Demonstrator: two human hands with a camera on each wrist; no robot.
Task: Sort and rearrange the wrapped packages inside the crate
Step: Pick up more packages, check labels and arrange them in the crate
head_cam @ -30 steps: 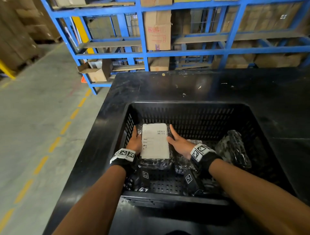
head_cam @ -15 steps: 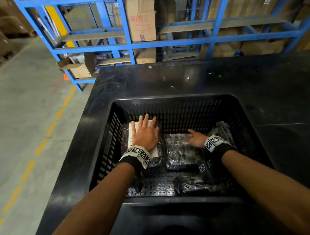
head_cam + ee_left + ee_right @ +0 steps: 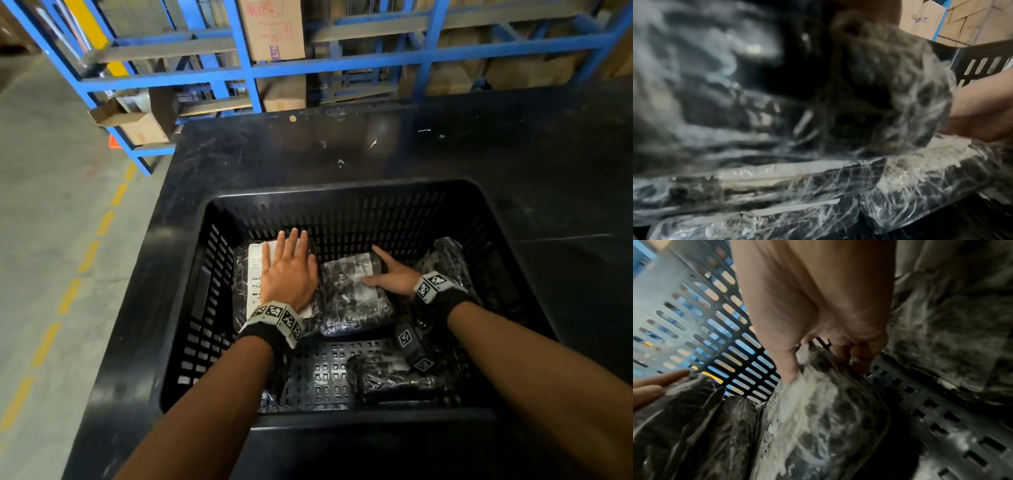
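Observation:
A black slotted crate [image 3: 342,190] holds several plastic-wrapped dark packages. My left hand [image 3: 291,270] lies flat, fingers straight, on the package with a white label [image 3: 255,270] at the crate's far left. My right hand [image 3: 390,274] holds the right edge of the middle package [image 3: 349,291]. In the right wrist view the thumb presses on top of that package [image 3: 818,426] and the fingers [image 3: 859,358] curl over its far edge. Another package [image 3: 448,260] leans on the right wall. One more [image 3: 387,380] lies at the front right.
The crate sits on a black table [image 3: 445,147]. Blue shelving [image 3: 342,65] with cardboard boxes stands behind it. Grey floor with a yellow dashed line [image 3: 85,257] runs along the left. Bare perforated crate floor [image 3: 318,370] shows at the front middle.
A second ago both hands flanked the labelled package. My left hand then laid flat on top of it, and my right hand shifted right onto the middle package's edge.

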